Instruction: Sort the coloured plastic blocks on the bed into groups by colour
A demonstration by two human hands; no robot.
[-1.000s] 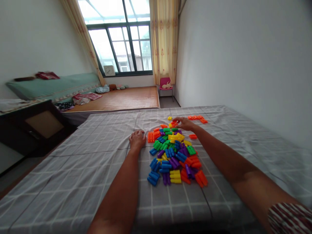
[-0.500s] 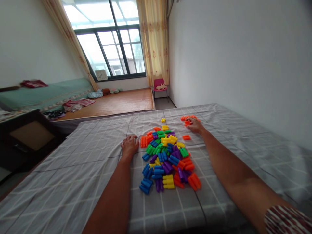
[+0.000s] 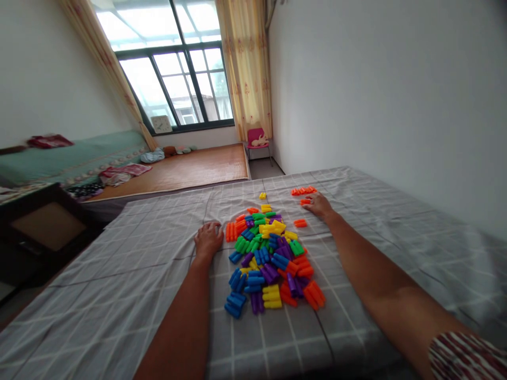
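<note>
A pile of colourful plastic blocks (image 3: 269,253) lies on the grey checked bed sheet (image 3: 119,285). My left hand (image 3: 208,238) rests palm down on the sheet at the pile's left edge, beside a row of orange blocks (image 3: 230,231). Its fingers are loosely bent and hold nothing. My right hand (image 3: 319,205) reaches to the far right of the pile, fingertips closed on an orange block (image 3: 304,201). Just beyond it lies a small row of orange blocks (image 3: 303,190). A single orange block (image 3: 300,223) sits nearer, beside my wrist.
A white wall runs along the bed's right side. A dark cabinet (image 3: 43,227) stands to the left. Beyond the bed are a woven mat on a platform (image 3: 190,169), a small pink chair (image 3: 257,138), a green mattress (image 3: 75,153) and a window with curtains.
My right hand left the top of the pile and moved right with an orange block to the separate orange row. My left hand stayed by the pile. The view shifted slightly.
</note>
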